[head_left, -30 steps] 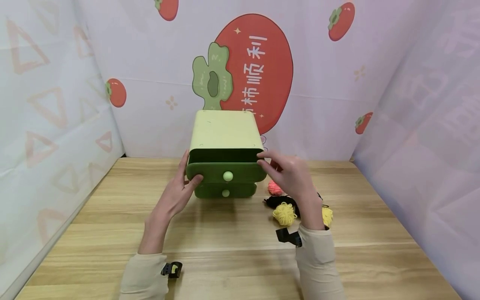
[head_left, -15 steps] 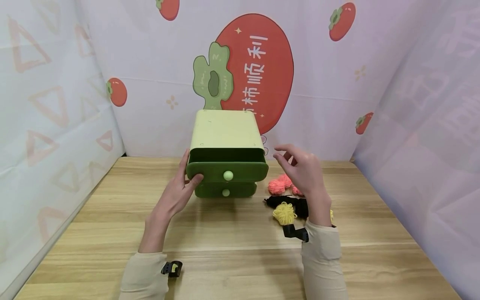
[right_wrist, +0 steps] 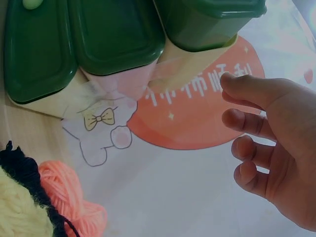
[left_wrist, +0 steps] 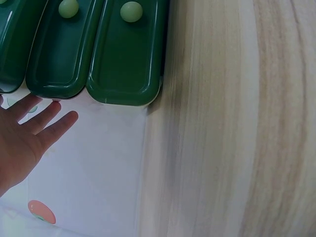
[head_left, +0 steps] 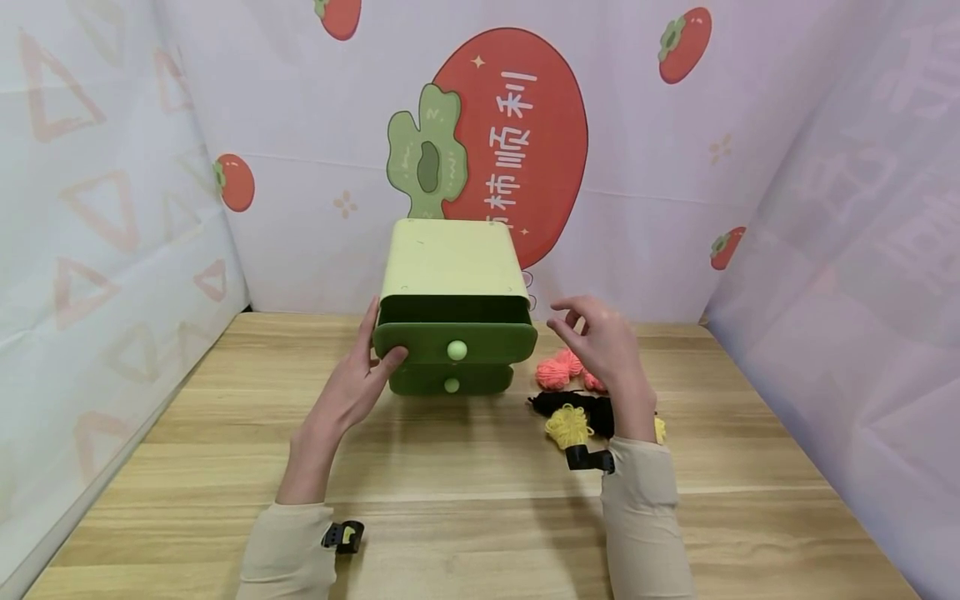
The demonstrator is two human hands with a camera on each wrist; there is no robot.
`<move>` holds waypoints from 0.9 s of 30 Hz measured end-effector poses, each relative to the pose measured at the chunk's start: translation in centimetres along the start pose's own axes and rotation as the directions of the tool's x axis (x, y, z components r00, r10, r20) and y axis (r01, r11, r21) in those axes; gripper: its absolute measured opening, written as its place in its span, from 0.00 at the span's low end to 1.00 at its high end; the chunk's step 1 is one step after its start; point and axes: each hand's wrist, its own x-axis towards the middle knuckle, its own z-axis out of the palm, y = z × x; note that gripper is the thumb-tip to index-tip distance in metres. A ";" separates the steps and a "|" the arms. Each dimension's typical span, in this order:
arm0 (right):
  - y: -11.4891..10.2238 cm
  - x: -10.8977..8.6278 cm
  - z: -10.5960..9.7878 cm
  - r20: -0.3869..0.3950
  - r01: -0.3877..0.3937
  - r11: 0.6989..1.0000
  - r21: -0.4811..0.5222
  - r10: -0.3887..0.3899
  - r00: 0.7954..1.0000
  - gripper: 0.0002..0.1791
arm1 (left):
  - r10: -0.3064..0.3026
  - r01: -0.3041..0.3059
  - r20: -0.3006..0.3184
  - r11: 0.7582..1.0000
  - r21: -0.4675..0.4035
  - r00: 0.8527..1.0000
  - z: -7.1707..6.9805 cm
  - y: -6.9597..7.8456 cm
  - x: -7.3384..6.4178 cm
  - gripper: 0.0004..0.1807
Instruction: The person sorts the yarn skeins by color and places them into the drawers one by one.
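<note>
A small cabinet with a pale yellow-green top and dark green drawers stands on the table. Its top drawer is pulled partly out, with a dark hollow showing behind the front. My left hand rests against the cabinet's left side, thumb at the drawer front's left end; in the left wrist view its fingers are straight and spread. To the right, apart from the drawer, my right hand hovers with loosely bent fingers and nothing in them. Lower drawers are closed, each with a round pale knob.
Right of the cabinet lie pink yarn, black yarn and yellow yarn balls, partly hidden by the right forearm. A printed cloth backdrop rises behind the wooden table, with cloth walls on both sides.
My right hand has left the top drawer's right end and moved right, uncovering more pink yarn; in the last half second it has barely shifted. The left hand and drawer stay put.
</note>
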 end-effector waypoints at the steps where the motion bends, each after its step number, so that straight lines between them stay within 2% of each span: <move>1: 0.1 0.0 0.1 0.012 -0.008 1.000 0.000 0.008 1.000 0.17 | -0.001 0.001 0.001 1.000 0.000 1.000 0.0 0.0 0.0 0.43; 11: 1.5 -0.1 1.2 0.137 -0.103 0.995 -0.017 0.105 0.985 0.20 | 0.008 -0.008 0.001 1.000 0.005 1.000 -0.1 0.0 0.0 0.43; 18: 2.5 -0.3 2.2 0.257 -0.192 0.981 -0.040 0.196 0.946 0.23 | 0.002 -0.003 0.003 1.000 0.011 1.000 -0.1 0.2 -0.1 0.44; 27: 3.8 -0.6 3.6 0.362 -0.265 0.963 -0.057 0.267 0.893 0.27 | -0.006 0.006 0.006 1.000 0.007 1.000 -0.1 0.2 -0.2 0.43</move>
